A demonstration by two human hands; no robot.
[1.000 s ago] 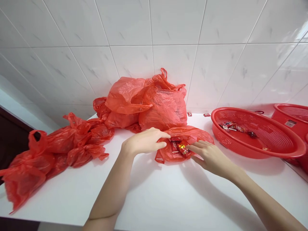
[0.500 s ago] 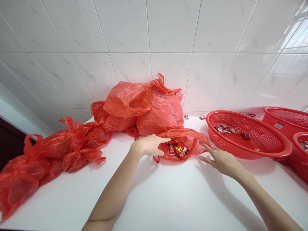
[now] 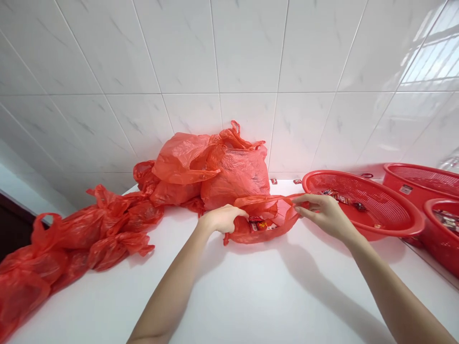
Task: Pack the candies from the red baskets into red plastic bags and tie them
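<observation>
A small red plastic bag (image 3: 263,230) lies open on the white counter (image 3: 251,296), with several wrapped sweets (image 3: 258,224) inside. My left hand (image 3: 222,219) is closed on the bag's left edge. My right hand (image 3: 321,212) pinches its right edge and lifts it a little, so the mouth is stretched wide between both hands.
A large round red basket (image 3: 387,229) with a few sweets stands just right of the bag; two more red baskets (image 3: 423,179) sit further right. Full red bags (image 3: 215,167) are piled against the tiled wall, and crumpled red bags (image 3: 82,239) trail to the left edge.
My right hand left the sweets, moved right and took hold of the bag's right edge, lifting it. My left hand kept its grip. The view tilted up.
</observation>
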